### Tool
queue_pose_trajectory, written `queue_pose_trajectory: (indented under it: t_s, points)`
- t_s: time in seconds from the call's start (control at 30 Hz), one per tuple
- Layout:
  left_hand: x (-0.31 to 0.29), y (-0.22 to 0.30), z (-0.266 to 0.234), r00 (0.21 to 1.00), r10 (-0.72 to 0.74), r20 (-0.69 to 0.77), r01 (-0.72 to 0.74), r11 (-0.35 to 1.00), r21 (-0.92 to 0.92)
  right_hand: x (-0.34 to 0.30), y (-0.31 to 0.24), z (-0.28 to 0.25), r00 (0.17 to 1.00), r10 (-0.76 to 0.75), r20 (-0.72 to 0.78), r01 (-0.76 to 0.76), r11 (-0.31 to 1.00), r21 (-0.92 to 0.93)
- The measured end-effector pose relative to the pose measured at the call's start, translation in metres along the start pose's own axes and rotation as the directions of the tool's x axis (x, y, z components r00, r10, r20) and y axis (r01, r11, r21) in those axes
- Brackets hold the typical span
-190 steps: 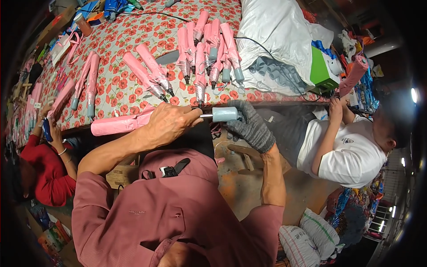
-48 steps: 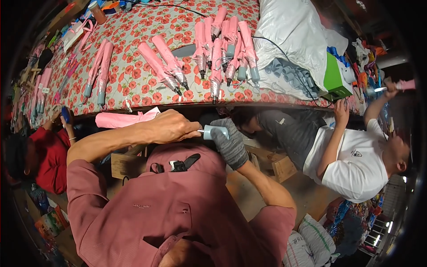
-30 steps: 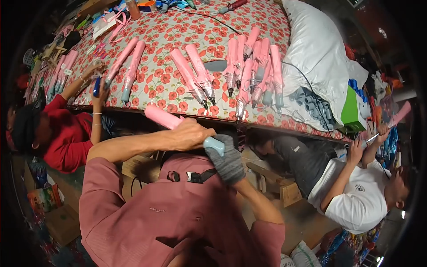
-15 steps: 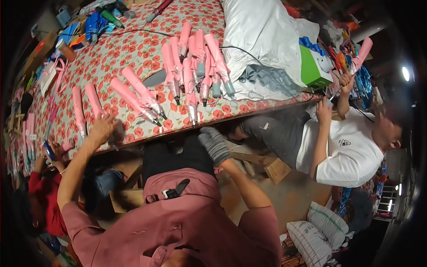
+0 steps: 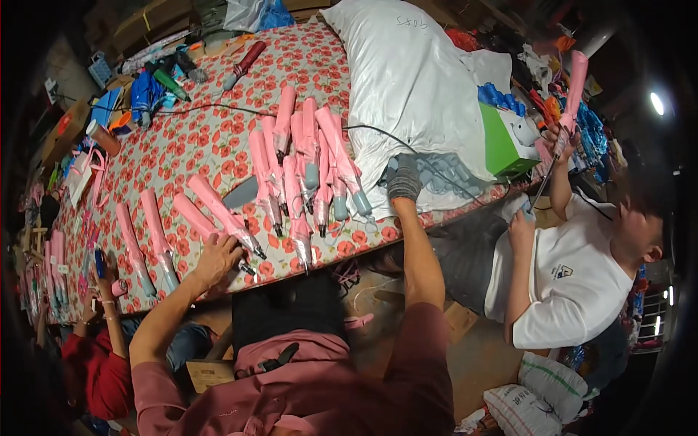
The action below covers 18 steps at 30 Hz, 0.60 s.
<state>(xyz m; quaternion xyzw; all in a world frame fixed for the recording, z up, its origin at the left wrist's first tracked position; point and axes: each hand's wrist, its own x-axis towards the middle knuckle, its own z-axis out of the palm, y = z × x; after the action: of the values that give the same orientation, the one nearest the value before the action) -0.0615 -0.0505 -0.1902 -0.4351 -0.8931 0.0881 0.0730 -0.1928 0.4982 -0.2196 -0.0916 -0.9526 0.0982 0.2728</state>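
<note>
- Pink folded umbrella (image 5: 193, 216): lies on the tabletop (image 5: 218, 138), left of centre in the frame, tilted from upper left to lower right. A second pink umbrella (image 5: 217, 208) lies just beside it, on its right.
- Left hand (image 5: 222, 258): bare; positioned over the lower part of the first umbrella, near the front edge of the tabletop. The fingers curve over the umbrella; their undersides are hidden, so whether this grip is closed cannot be told.
- Right hand (image 5: 402, 178): wears a grey knitted glove; positioned right of centre, at the grey handles (image 5: 445, 171). The fingertips merge with the heap, so whether this grip holds a handle cannot be told.
- Grey handles: short, tubular; heaped at the lower end of the white sack (image 5: 407, 87).
- Umbrella cluster (image 5: 297, 196): pink, centre of the frame, between the two hands; the pieces overlap. Some lower ends carry grey handles, others end in black tips.
- Umbrella pair (image 5: 132, 243): pink with grey handles, left of the left hand, side by side.
- Green-and-white box (image 5: 509, 142): right of the white sack, with blue items at its top.
- Co-worker in white (image 5: 574, 291): right side of the frame, holding a pink umbrella (image 5: 576, 91) upright.
- Co-worker in red (image 5: 98, 370): lower left, partly cut off by the dark rim.
- Striped sacks (image 5: 542, 392): lower right, on the floor.
</note>
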Motion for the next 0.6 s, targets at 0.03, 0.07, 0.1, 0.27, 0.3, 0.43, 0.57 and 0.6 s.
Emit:
queue_pose_trajectory:
  t_s: [0.03,0.07,0.1,0.27,0.3,0.43,0.57,0.6]
  points:
    - [-0.001,-0.002,-0.001,1.000,0.028,-0.008,-0.028,0.999,-0.015,0.006,0.001,0.004,0.995,0.005,0.101,-0.005,1.000,0.000]
    - [0.001,-0.006,-0.002,0.998,0.059,-0.016,-0.060,0.998,-0.031,0.009,0.002,0.007,0.980,0.012,0.200,-0.012,1.000,-0.002]
    - [-0.003,-0.009,-0.003,0.998,0.060,-0.005,-0.060,0.998,-0.030,0.005,-0.002,0.009,0.978,0.015,0.207,-0.016,1.000,0.006]
    - [-0.006,-0.010,-0.019,0.992,0.125,-0.033,-0.128,0.986,-0.108,-0.029,-0.014,-0.014,0.957,0.280,-0.071,-0.233,0.893,0.386]
    - [0.001,-0.008,-0.029,0.991,0.126,-0.054,-0.131,0.987,-0.093,-0.038,-0.016,-0.027,0.906,0.417,-0.077,-0.333,0.812,0.479]
    - [0.007,0.007,-0.055,0.995,0.036,-0.093,-0.060,0.962,-0.268,-0.083,-0.051,-0.098,0.883,0.462,-0.081,-0.324,0.724,0.609]
    - [0.011,0.042,-0.110,0.991,-0.072,-0.113,0.023,0.922,-0.387,-0.172,-0.134,-0.183,0.932,0.189,0.309,-0.361,0.564,0.743]
    - [0.008,0.051,-0.121,0.991,-0.081,-0.106,0.034,0.920,-0.390,-0.198,-0.151,-0.194,0.927,0.113,0.357,-0.366,0.473,0.802]
